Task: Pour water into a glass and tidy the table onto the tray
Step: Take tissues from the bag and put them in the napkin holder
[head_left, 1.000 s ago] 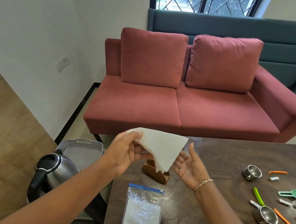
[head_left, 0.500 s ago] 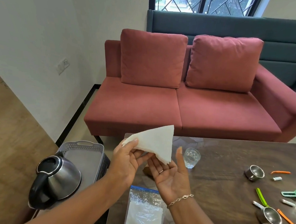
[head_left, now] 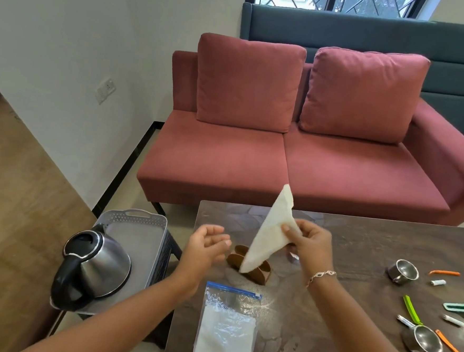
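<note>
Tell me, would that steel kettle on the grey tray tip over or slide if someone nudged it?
Probably not easily. The kettle has a wide base and squat body, so tipping looks unlikely. Its polished steel bottom sits on the smooth plastic tray, so a firm push might slide it. Its weight depends on the water inside, which cannot be seen; the black handle offers the surest grip.

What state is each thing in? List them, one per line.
napkin: folded, pinched in the right hand, lower tip at the wooden holder
left hand: open, empty
kettle: upright on the grey tray, lid closed
zip bag: flat on the table, sealed
strainer: lying on the table
</note>
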Demonstrator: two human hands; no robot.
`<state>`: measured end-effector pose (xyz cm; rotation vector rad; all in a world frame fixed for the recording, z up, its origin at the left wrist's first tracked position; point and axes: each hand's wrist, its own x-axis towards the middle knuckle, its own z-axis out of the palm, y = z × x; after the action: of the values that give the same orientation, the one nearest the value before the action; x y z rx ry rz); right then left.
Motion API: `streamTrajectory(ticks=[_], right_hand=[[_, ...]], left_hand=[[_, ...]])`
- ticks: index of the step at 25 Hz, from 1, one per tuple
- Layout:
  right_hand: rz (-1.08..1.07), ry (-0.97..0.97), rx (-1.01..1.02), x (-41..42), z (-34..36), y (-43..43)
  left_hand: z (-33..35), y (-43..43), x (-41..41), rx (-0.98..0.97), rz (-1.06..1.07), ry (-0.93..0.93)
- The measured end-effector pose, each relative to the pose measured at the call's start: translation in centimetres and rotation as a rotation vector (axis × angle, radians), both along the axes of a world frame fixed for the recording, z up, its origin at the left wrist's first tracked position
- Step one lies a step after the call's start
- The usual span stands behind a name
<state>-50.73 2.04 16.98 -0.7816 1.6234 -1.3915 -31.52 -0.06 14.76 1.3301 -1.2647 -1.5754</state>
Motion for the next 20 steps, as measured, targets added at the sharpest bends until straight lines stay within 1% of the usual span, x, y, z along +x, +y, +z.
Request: streamTrajectory(ticks=[2,3,4,5,7,8,11,15,20], right_hand=[[0.085,0.395,0.003,-1.5,-0.5,-1.1],[0.112,0.578,0.037,-2.0,-1.0,-1.6],[0.127,0.722,0.074,-2.5,-1.7,-2.1],[0.144,0.813,0.104,-2.9,-2.3,-2.6],[0.204,0.925,0.156,-3.2,-4.0,-3.7],[0.251,0.983,0.181,-3.3,-5.0,-4.2],[0.404,1.086,0.225,-3.5,-8.9,-5.9],[0.606,1.156,0.279,-3.5,-15.3,-8.5],[0.787,1.217,0.315,-3.5,-21.3,-10.6]], left_hand=[[-1.6,-1.4,0.3,-0.339,-0.238,-0.436],[-2.5,-2.2,0.3,-0.45,-0.353,-0.609],[-3.4,-2.9,0.3,-0.5,-0.456,-0.742],[-4.5,-3.6,0.2,-0.512,-0.547,-0.86],[-6.8,-4.7,-0.2,-0.502,-0.709,-1.078],[-8.0,-5.1,-0.3,-0.503,-0.773,-1.154],[-11.6,-5.9,-1.2,-0.513,-0.907,-1.261],[-17.0,-6.7,-2.5,-0.568,-1.026,-1.303],[-21.2,-8.1,-2.0,-0.769,-1.087,-1.315]])
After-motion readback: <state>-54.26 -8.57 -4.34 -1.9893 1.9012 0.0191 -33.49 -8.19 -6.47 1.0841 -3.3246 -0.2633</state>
